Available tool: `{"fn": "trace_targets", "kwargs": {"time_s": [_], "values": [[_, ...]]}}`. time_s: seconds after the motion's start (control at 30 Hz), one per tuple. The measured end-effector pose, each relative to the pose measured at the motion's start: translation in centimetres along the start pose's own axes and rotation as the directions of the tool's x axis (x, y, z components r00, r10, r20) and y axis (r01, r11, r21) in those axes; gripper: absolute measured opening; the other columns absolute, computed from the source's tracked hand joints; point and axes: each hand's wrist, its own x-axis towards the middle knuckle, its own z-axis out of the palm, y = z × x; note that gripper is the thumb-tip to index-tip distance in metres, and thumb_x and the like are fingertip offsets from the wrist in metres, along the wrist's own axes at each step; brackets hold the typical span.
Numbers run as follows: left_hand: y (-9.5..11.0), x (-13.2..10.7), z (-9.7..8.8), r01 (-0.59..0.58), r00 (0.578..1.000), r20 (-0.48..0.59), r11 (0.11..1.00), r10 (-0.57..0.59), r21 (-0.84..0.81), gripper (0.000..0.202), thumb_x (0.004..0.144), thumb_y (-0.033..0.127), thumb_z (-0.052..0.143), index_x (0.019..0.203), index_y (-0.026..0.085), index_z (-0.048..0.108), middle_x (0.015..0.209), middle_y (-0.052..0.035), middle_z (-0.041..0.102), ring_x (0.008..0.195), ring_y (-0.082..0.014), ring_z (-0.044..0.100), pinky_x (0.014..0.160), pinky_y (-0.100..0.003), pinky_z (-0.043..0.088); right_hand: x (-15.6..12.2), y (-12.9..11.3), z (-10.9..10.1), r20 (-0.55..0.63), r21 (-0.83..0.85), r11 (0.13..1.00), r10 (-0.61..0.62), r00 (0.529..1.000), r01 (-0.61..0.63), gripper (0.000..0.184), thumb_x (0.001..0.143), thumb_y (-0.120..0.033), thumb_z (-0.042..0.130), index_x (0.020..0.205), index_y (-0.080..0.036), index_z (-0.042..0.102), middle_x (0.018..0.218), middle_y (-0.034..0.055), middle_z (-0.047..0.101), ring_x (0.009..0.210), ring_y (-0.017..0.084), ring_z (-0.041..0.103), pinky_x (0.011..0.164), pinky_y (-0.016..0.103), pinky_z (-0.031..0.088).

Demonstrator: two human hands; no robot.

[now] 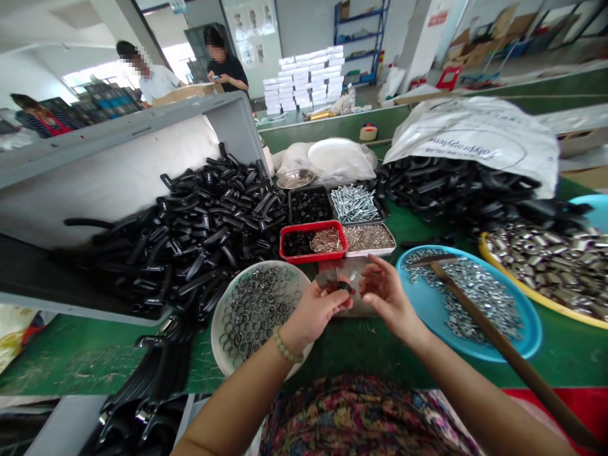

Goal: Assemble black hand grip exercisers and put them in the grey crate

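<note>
My left hand (314, 310) is closed in a pinch on a small dark part (342, 286) held above the green table (95, 354). My right hand (387, 292) is right beside it, fingers curled toward the same part; what its fingertips hold is too small to make out. Both hands hover between a white bowl of metal rings (254, 304) on the left and a blue bowl of small metal pieces (475, 304) on the right. A hammer (494, 339) lies across the blue bowl.
Small trays hold black caps (310, 206), screws (354, 202), and fine metal parts (368, 237); a red tray (312, 242) sits in front. Black plastic handles (199, 221) spill from a grey bin; more lie under a white sack (475, 133). A yellow bowl (546, 266) holds metal sleeves. Three people work behind.
</note>
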Motion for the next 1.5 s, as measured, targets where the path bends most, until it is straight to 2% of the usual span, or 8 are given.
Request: {"fn": "trace_targets", "kwargs": {"time_s": [0.27, 0.53, 0.63, 0.8, 0.93, 1.2, 1.37, 1.5], "values": [[-0.2, -2.2, 0.9, 0.209, 0.971, -0.073, 0.959, -0.226, -0.193, 0.028, 0.068, 0.018, 0.076, 0.094, 0.013, 0.066, 0.082, -0.0047, 0.069, 0.074, -0.0106, 0.065, 0.074, -0.021, 0.051, -1.2, 0.0, 1.7, -0.004, 0.509, 0.792, 0.395, 0.919, -0.338, 0.030, 0.083, -0.042, 0.059, 0.069, -0.020, 0.044, 0.051, -0.0068, 0.041, 0.045, 0.009, 0.039, 0.045, 0.021, 0.034], [-1.7, -2.3, -1.8, 0.007, 1.000, -0.010, 0.840, -0.002, 0.543, 0.032, 0.080, 0.023, 0.062, 0.110, 0.017, 0.057, 0.092, -0.0051, 0.069, 0.087, -0.0173, 0.064, 0.081, -0.029, 0.049, -3.2, 0.4, 2.2, 0.049, -0.204, 0.947, 0.263, 0.964, -0.248, 0.020, 0.084, -0.038, 0.058, 0.097, -0.023, 0.059, 0.077, 0.0006, 0.063, 0.068, 0.016, 0.060, 0.065, 0.028, 0.047], [0.2, -1.8, -4.8, -0.011, 0.996, -0.042, 0.583, 0.077, 0.813, 0.037, 0.085, 0.026, 0.056, 0.120, 0.016, 0.049, 0.092, -0.0072, 0.068, 0.086, -0.0197, 0.064, 0.082, -0.034, 0.050, -2.8, 0.9, 2.1, 0.057, -0.020, 0.937, 0.349, 0.935, -0.349, 0.023, 0.089, -0.042, 0.049, 0.085, -0.020, 0.056, 0.074, 0.0014, 0.062, 0.062, 0.014, 0.060, 0.062, 0.028, 0.049], [3.4, 0.9, -10.8, 0.152, 0.935, -0.034, -0.313, 0.353, 0.937, 0.018, 0.085, 0.017, 0.049, 0.092, 0.013, 0.065, 0.109, -0.0142, 0.060, 0.106, -0.0271, 0.053, 0.097, -0.040, 0.041, -2.2, 2.4, 2.4, 0.066, -0.025, 0.941, 0.338, 0.939, -0.337, 0.021, 0.089, -0.038, 0.047, 0.096, -0.019, 0.052, 0.086, 0.0053, 0.063, 0.070, 0.016, 0.063, 0.069, 0.033, 0.053], [3.4, 2.1, -12.6, 0.124, 0.951, 0.041, -0.500, 0.306, 0.857, 0.020, 0.085, 0.018, 0.048, 0.086, 0.012, 0.067, 0.103, -0.0138, 0.061, 0.100, -0.0270, 0.054, 0.092, -0.039, 0.043, -1.2, 2.6, 4.4, 0.202, -0.525, 0.851, 0.152, 0.968, -0.024, 0.030, 0.088, -0.028, 0.049, 0.117, -0.020, 0.053, 0.106, 0.0087, 0.057, 0.094, 0.021, 0.060, 0.085, 0.036, 0.049], [4.8, 0.7, -11.1, 0.080, 0.905, -0.169, 0.234, 0.390, 0.969, 0.015, 0.081, 0.026, 0.056, 0.088, 0.016, 0.065, 0.084, -0.0063, 0.067, 0.079, -0.0189, 0.062, 0.081, -0.032, 0.047, 3.8, 2.6, 7.2, 0.419, -0.807, 0.554, 0.290, 0.861, 0.206, 0.025, 0.092, -0.020, 0.040, 0.106, -0.017, 0.060, 0.103, 0.0122, 0.054, 0.089, 0.023, 0.060, 0.074, 0.032, 0.047], [4.8, -0.7, -9.3, 0.056, 0.907, -0.392, 0.881, 0.151, 0.469, 0.022, 0.073, 0.032, 0.069, 0.085, 0.014, 0.066, 0.084, -0.0053, 0.069, 0.075, -0.0136, 0.062, 0.074, -0.026, 0.049, 4.4, 3.1, 5.4, 0.442, -0.715, 0.679, 0.257, 0.859, 0.165, 0.021, 0.090, -0.015, 0.043, 0.104, -0.019, 0.059, 0.100, 0.0094, 0.058, 0.088, 0.019, 0.061, 0.079, 0.031, 0.046], [3.8, -0.6, -7.6, 0.052, 0.923, -0.386, 0.990, 0.002, 0.129, 0.021, 0.071, 0.026, 0.073, 0.085, 0.012, 0.065, 0.088, -0.0058, 0.069, 0.075, -0.0099, 0.063, 0.074, -0.021, 0.051, 2.6, 1.6, 4.1, 0.375, -0.334, 0.940, 0.198, 0.905, -0.068, 0.018, 0.093, -0.018, 0.038, 0.108, -0.019, 0.048, 0.094, 0.0041, 0.062, 0.082, 0.014, 0.063, 0.078, 0.028, 0.049]]}}
